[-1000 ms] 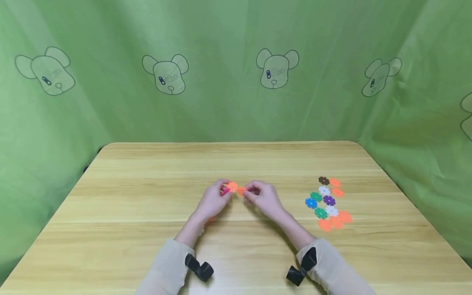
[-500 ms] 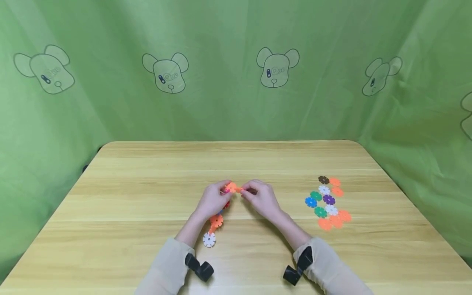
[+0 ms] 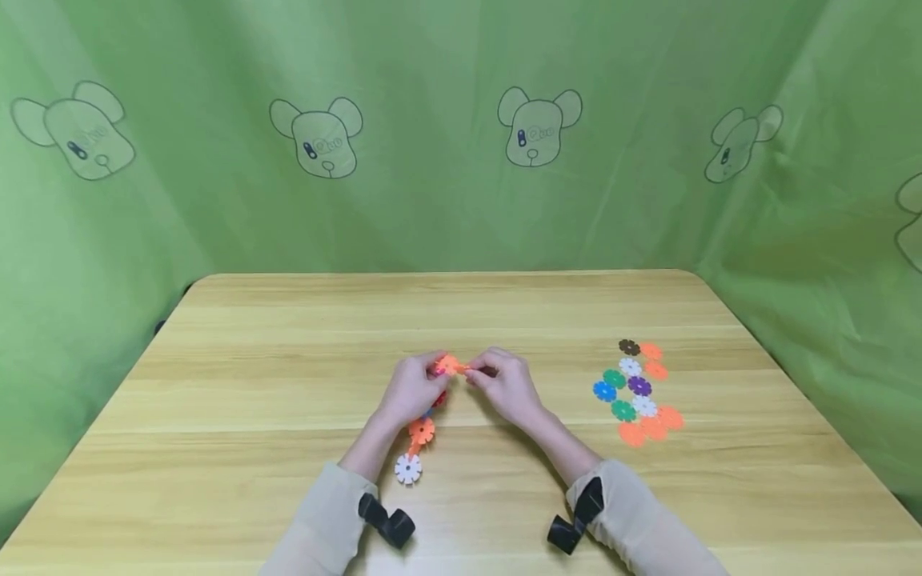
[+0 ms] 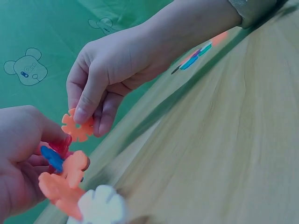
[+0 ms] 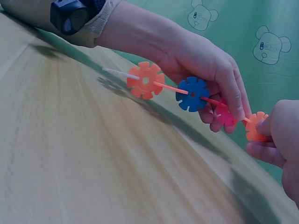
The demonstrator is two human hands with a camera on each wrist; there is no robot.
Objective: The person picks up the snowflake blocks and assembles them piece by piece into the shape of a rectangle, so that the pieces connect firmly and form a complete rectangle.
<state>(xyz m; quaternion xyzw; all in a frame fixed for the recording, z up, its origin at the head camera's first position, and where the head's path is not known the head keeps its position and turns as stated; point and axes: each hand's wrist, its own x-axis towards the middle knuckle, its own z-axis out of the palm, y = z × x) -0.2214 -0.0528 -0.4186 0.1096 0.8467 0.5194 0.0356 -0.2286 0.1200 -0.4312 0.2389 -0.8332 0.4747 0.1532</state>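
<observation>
My left hand (image 3: 414, 390) grips one end of a chain of notched plastic snowflake discs, its fingers around a pink disc (image 5: 226, 115). From there the chain hangs back toward me through a blue disc (image 5: 192, 94) and an orange disc (image 3: 422, 430) to a white disc (image 3: 408, 469) at its end. Between thumb and fingers, my right hand (image 3: 507, 386) pinches an orange snowflake disc (image 4: 77, 127). That disc meets another orange disc (image 3: 448, 365) by the left fingertips; whether their slots are fully joined is hard to see.
Loose snowflake discs lie flat on the wooden table (image 3: 302, 320) at the right, among them a brown disc (image 3: 630, 347), a purple disc (image 3: 639, 386), a blue disc (image 3: 604, 390) and several orange ones. A green curtain (image 3: 432, 208) hangs behind the table.
The right hand has moved slightly left, bringing its orange disc against the chain. The chain's lower part, mostly hidden behind the left wrist before, has come into sight.
</observation>
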